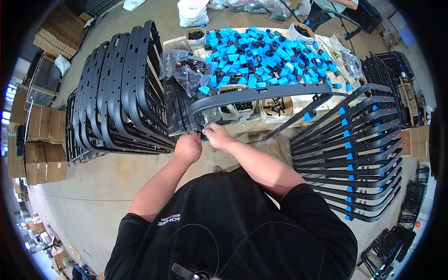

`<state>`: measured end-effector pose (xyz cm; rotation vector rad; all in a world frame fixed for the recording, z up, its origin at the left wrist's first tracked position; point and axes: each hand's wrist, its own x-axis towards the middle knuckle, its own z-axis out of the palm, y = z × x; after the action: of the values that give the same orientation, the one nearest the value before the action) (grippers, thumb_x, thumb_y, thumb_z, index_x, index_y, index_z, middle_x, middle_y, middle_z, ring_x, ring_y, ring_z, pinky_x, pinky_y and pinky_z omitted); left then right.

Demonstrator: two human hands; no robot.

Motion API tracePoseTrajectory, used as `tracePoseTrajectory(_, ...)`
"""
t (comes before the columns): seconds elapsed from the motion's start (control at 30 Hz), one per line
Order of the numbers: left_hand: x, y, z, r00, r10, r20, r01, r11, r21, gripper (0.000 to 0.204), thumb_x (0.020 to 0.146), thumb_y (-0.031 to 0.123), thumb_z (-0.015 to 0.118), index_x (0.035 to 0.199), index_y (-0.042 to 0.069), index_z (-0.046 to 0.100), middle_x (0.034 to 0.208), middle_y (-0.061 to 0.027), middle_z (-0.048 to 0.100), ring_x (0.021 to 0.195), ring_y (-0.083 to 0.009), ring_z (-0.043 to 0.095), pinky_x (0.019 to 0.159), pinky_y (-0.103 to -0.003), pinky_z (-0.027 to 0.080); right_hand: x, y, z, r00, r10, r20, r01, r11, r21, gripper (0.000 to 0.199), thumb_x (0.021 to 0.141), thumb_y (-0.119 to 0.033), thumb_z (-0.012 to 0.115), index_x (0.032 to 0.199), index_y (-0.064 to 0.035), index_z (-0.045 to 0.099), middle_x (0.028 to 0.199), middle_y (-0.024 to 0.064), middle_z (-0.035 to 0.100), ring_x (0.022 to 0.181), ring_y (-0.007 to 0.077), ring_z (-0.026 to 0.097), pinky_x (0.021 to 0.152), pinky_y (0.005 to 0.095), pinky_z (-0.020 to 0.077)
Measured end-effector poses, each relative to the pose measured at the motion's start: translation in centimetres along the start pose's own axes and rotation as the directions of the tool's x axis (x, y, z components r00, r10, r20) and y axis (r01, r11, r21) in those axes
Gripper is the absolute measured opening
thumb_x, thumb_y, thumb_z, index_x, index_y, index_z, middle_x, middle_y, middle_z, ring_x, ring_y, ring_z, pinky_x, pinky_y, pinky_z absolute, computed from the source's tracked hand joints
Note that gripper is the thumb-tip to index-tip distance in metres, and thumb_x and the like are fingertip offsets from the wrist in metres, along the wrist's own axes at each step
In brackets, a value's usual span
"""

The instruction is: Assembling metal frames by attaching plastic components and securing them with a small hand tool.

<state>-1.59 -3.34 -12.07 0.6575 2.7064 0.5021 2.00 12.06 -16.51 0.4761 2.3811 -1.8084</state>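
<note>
A black tubular metal frame (266, 92) with a curved bend lies across the near side of the worktable. Both my hands are at its left bend, close together. My right hand (218, 136) is closed on the frame, thumb and fingers pressed against its underside. Beside it my left hand (188, 147) is closed too, its fingertips at a small dark part against the frame; the hand mostly hides that part. One blue block (309, 116) with a black fitting sits on the frame's right leg.
Blue-and-black plastic pieces (261, 56) are heaped on the worktable (298, 105). Open boxes of black fittings, among them a carton of bolts (276, 107), stand around the heap. Black frames (109, 88) are stacked at left, and frames with blue blocks (368, 158) at right. Another person (340, 3) is beyond.
</note>
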Motion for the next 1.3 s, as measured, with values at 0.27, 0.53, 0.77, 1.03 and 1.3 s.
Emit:
tracePoseTrajectory(0.27,0.1,0.7,-0.3,0.999,-0.012,0.03,0.012,1.0,0.029,0.033,0.103,0.025,0.047,0.099,-0.001,0.066,0.101,-0.0285,0.069,0.097,-0.0448,0.066,0.088,-0.052,0.052,0.0,0.2,0.1,0.998,0.061,-0.006,-0.061,0.995,-0.08,0.046,0.1,-0.038,0.049,0.109,0.004,0.066,0.111,0.0283,0.067,0.106,0.0449,0.063,0.093,0.0481,0.0478)
tracePoseTrajectory(0.53,0.0,1.0,-0.5,0.999,-0.03,0.043,0.028,0.998,0.061,0.037,0.103,0.025,0.046,0.097,-0.004,0.067,0.101,-0.0279,0.07,0.098,-0.0436,0.067,0.09,-0.051,0.052,0.8,1.9,1.3,0.999,0.016,-0.05,-0.024,0.985,-0.171,0.052,0.101,-0.042,0.041,0.116,0.0006,0.067,0.113,0.0308,0.066,0.111,0.0473,0.062,0.097,0.0525,0.0469)
tracePoseTrajectory(0.77,-0.1,0.4,-0.4,0.999,-0.024,0.033,0.023,0.999,0.042,0.036,0.104,0.027,0.045,0.1,-0.003,0.066,0.101,-0.0288,0.069,0.096,-0.0444,0.067,0.088,-0.051,0.053,0.2,1.1,2.0,0.989,0.128,-0.078,-0.134,0.987,-0.086,0.045,0.102,-0.036,0.045,0.108,0.0029,0.065,0.107,0.0282,0.067,0.104,0.0461,0.062,0.089,0.0496,0.047)
tracePoseTrajectory(1.03,-0.2,-0.1,0.3,1.0,-0.017,0.012,0.016,0.999,0.041,0.035,0.103,0.025,0.046,0.097,-0.002,0.068,0.1,-0.0268,0.069,0.095,-0.0442,0.066,0.088,-0.051,0.052,0.3,-2.3,0.8,0.927,0.372,0.053,-0.375,0.922,0.094,0.044,0.1,-0.037,0.051,0.097,0.0042,0.066,0.101,0.0271,0.069,0.092,0.0441,0.066,0.081,0.0507,0.0507)
tracePoseTrajectory(1.3,-0.5,-0.1,-0.1,0.999,-0.043,0.009,0.042,0.999,0.034,0.037,0.103,0.026,0.045,0.095,-0.001,0.069,0.099,-0.0256,0.071,0.096,-0.0416,0.068,0.088,-0.05,0.053,5.5,-3.4,-8.3,0.978,0.1,-0.183,-0.208,0.447,-0.87,0.037,0.089,-0.035,0.061,0.116,-0.012,0.073,0.128,0.0111,0.066,0.125,0.0258,0.059,0.098,0.0495,0.0454)
